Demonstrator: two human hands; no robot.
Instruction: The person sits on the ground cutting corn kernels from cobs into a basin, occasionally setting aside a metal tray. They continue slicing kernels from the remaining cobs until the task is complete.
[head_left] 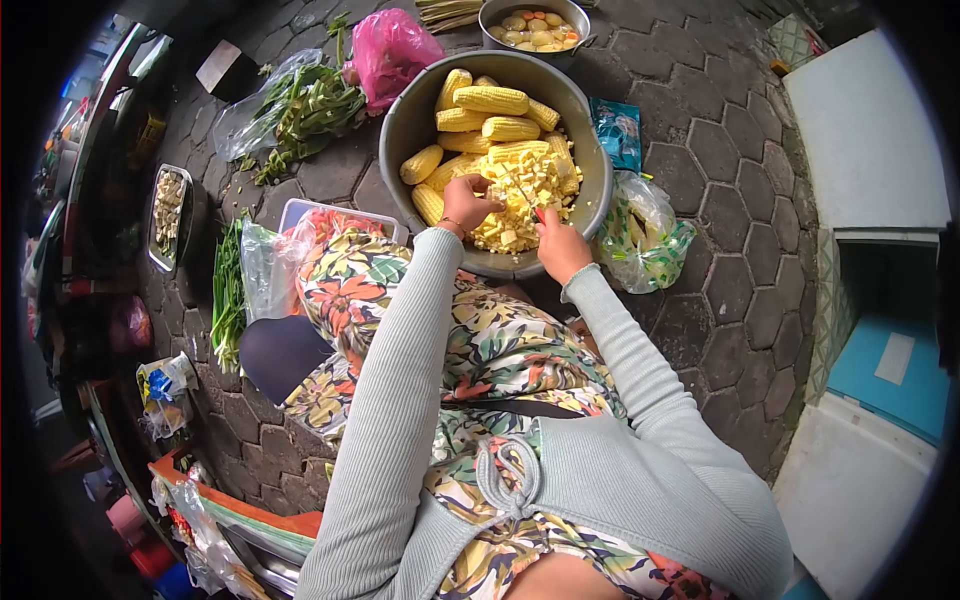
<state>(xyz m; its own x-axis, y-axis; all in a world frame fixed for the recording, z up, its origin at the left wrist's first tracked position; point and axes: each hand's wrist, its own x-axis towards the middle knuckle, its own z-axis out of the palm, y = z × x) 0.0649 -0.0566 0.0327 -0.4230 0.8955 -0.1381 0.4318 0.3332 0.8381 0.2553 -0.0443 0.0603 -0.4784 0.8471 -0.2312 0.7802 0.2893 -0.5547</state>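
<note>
A large grey tub (394, 140) stands on the ground in front of me. Whole peeled corn cobs (491, 100) are piled in its far and left parts. Cut corn pieces (530, 190) form a heap at the right and near side. My left hand (468, 203) is over the heap's left edge, fingers curled and pinched together; what they grip is hidden. Closed around the red handle of a knife (541, 215), my right hand (563, 247) is at the tub's near right, its blade hard to make out against the corn.
Behind the tub is a metal pot (490, 12) of peeled vegetables in water. Leafy greens (315, 110) and a pink plastic bag (395, 55) lie left. To the right are a teal packet (616, 135) and a clear bag (645, 235). A tray (168, 215) holds pale chopped pieces.
</note>
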